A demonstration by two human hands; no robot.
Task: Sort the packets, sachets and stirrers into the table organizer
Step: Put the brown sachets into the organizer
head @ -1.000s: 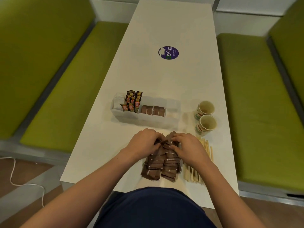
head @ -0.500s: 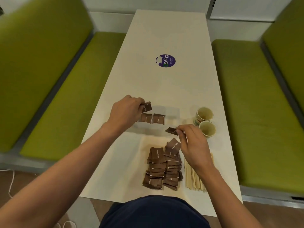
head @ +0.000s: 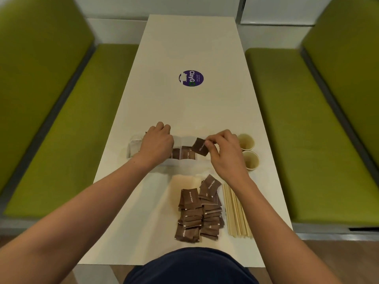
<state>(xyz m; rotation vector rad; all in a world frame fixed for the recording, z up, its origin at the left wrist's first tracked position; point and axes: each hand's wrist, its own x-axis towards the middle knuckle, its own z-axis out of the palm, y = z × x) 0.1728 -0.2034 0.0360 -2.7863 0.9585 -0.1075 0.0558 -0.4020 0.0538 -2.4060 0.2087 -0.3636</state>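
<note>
1. Half a second ago the left hand (head: 156,144) was above the organizer (head: 180,162); it has since sunk onto the middle-left compartments. Its fingers are curled knuckles-up. The packet it carried then is out of sight beneath them, so I cannot tell whether it has let go.
2. The right hand (head: 225,152) has come up from the pile (head: 196,212). It pinches one brown sugar packet (head: 200,147) between thumb and fingertips. The packet is tilted just above the organizer's right-middle compartment and is not yet inside.
3. This looks like two packets per trip. The second seems about to drop onto the flat packets (head: 187,155) already lying in the middle compartments.
4. Much remains to sort. The pile sits on the table (head: 184,111) close to the person's body, well apart from both hands. The stirrers (head: 235,212) lie just to its right, untouched. Two paper cups (head: 246,141) stand beside the right hand.
</note>
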